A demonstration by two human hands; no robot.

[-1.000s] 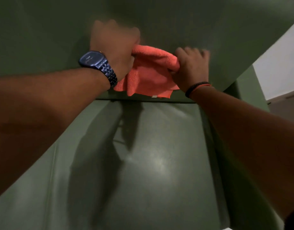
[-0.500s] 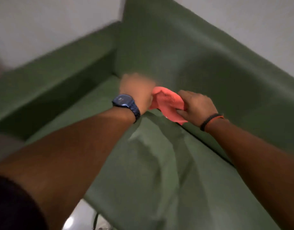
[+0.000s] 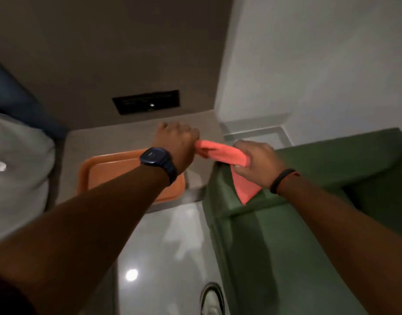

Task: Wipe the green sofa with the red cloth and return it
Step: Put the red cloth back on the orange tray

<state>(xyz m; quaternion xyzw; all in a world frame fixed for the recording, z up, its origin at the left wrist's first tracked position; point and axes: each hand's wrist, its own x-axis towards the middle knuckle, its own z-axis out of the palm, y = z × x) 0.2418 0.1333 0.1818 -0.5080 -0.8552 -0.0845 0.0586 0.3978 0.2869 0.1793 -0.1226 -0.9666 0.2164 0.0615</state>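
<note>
An orange tray [image 3: 100, 169] sits on the counter [image 3: 131, 137], toward its front edge. Above the counter's right part, the left hand [image 3: 176, 142] is clenched on one end of the red cloth [image 3: 220, 153]. The right hand [image 3: 256, 164] grips its other end over the green sofa [image 3: 286, 235] armrest, a corner hanging down.

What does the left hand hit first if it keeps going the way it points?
Likely the grey wall behind the side table. The left hand, holding the red cloth, points forward over the table, past the orange tray. Depth is unclear.
</note>
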